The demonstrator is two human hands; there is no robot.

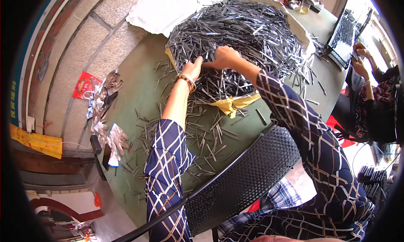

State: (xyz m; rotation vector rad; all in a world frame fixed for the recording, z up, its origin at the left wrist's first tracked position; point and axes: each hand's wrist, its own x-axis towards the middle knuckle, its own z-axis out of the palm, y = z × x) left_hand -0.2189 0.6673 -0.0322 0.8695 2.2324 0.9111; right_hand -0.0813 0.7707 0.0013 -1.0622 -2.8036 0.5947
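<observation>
A big heap of thin, dark grey, metal-looking strips (235, 25) fills an opened sack (305, 38) with pale, rolled-down edges. At the heap's near left side, my left hand (192, 70) and my right hand (226, 58) come close together over the strips. Both hands look closed, with the fingers curled and partly hidden; whatever they hold cannot be made out. A beaded bracelet (185, 83) circles my left wrist. Below my hands, a black perforated tray (248, 170) leans at the table's near edge, between my forearms.
Loose strips lie scattered over the green table (145, 69). Used work gloves (117, 141) and a red packet (85, 85) sit at the left edge. A glass (304, 7) stands at the far right. Another person's hands (361, 59) are beside a second black tray (341, 40).
</observation>
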